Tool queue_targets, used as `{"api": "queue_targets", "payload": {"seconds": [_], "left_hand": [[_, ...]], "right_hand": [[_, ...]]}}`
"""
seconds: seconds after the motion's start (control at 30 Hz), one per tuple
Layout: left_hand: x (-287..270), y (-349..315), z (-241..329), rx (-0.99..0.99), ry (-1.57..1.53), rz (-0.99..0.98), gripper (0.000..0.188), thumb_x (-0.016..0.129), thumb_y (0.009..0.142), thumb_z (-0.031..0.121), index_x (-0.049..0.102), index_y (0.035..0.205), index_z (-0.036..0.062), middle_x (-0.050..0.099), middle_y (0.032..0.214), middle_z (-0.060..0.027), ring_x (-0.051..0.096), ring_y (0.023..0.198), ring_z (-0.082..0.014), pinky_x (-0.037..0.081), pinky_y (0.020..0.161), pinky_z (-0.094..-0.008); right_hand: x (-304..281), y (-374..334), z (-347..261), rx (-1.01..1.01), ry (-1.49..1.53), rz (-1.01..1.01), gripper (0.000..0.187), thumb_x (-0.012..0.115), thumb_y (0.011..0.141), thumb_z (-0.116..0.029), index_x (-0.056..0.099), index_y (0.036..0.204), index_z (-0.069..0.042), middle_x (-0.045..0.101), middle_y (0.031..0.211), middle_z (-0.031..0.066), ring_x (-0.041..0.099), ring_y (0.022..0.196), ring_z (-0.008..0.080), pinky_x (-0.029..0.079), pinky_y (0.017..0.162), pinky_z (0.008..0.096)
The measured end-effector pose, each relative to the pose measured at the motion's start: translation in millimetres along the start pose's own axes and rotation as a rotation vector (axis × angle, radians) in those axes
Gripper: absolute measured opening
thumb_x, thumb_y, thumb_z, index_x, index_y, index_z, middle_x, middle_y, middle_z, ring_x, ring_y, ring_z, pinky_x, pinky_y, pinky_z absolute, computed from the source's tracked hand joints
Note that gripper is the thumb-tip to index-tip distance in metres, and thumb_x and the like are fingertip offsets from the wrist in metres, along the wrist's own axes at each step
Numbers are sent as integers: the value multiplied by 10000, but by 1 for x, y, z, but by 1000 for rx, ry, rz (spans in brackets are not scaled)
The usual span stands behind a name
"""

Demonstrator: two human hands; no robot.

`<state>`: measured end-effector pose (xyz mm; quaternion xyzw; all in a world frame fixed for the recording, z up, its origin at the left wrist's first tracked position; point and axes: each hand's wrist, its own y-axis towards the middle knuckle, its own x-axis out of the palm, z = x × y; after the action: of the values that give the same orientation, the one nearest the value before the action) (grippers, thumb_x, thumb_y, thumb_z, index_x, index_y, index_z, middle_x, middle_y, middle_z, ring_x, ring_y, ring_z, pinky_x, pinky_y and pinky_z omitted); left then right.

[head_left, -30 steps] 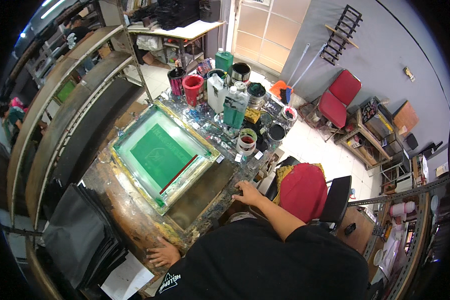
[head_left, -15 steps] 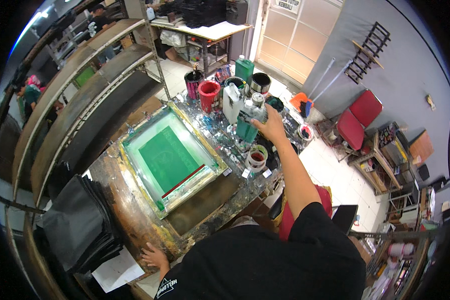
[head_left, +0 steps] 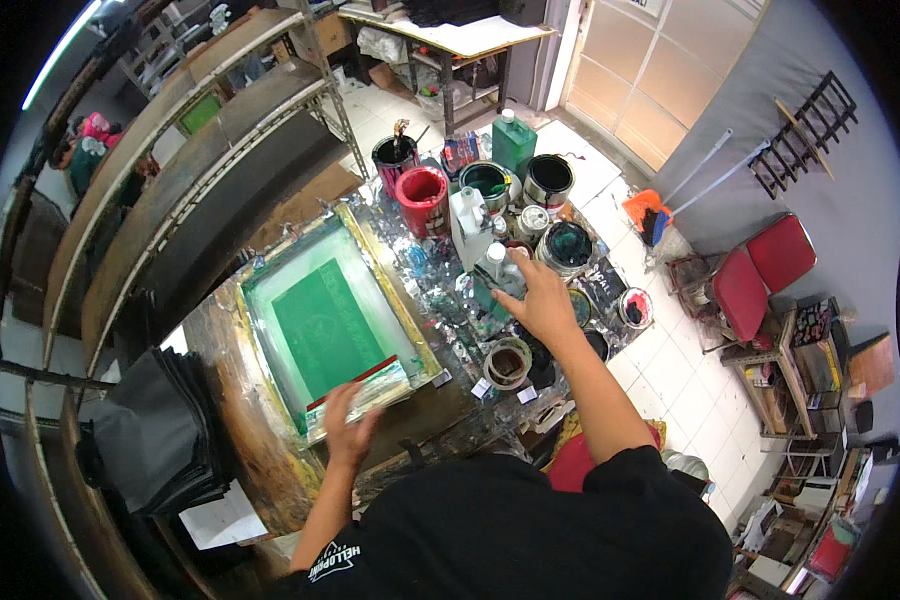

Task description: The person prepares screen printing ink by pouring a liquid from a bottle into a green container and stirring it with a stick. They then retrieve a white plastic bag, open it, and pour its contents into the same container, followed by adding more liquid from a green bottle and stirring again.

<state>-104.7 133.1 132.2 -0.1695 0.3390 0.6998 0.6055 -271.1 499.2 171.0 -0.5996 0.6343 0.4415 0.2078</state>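
My right hand (head_left: 542, 305) reaches over the cluttered right side of the work table. Its thumb and fingers are around a green bottle with a white cap (head_left: 495, 254), which is partly hidden by the hand. My left hand (head_left: 350, 425) hovers over the near edge of a framed printing screen (head_left: 425, 352), blurred, with its fingers apart and nothing visible in them. On the mesh lies a green rectangle (head_left: 330, 320). A squeegee-like strip with a dark red edge (head_left: 382, 372) lies along the frame's near side, partly behind my left hand.
Beyond my right hand stand a red bucket (head_left: 422, 200), a white jug (head_left: 469, 235), a green jerrycan (head_left: 513, 145) and open paint cans (head_left: 550, 180). A jar (head_left: 508, 363) sits nearer. Black sheets (head_left: 160, 435) are stacked left, beside curved shelves (head_left: 200, 140). A red chair (head_left: 745, 285) stands right.
My left hand has risen from the table's near edge to the screen frame. My right hand and the green bottle have come slightly nearer. The whole view has shifted.
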Motion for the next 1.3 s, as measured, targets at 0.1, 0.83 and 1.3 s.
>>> {"api": "queue_targets", "payload": {"seconds": [0.1, 0.83, 1.3], "left_hand": [[67, 56, 47, -88, -168, -299, 653, 866, 791, 391, 648, 1240, -29, 656, 1229, -227, 593, 1211, -405, 452, 1045, -454], [247, 139, 62, -128, -256, -199, 934, 901, 672, 244, 386, 1398, -39, 552, 1300, -270, 550, 1228, -455, 461, 1023, -495], [240, 142, 62, -96, -250, -266, 939, 904, 670, 222, 400, 1426, -19, 540, 1368, -277, 530, 1286, -456, 449, 1077, -492]], "right_hand": [[4, -2, 3, 11, 57, 10, 653, 820, 806, -314, 578, 1365, -77, 661, 1096, 202, 642, 1025, 403, 520, 882, 485], [8, 1, 0, 43, 113, 47, 594, 847, 754, -301, 680, 1292, -111, 631, 892, 126, 652, 797, 310, 526, 720, 427], [21, -20, 2, -43, 232, 333, 508, 884, 720, -154, 704, 1180, -36, 698, 1078, 176, 693, 937, 345, 553, 824, 413]]}}
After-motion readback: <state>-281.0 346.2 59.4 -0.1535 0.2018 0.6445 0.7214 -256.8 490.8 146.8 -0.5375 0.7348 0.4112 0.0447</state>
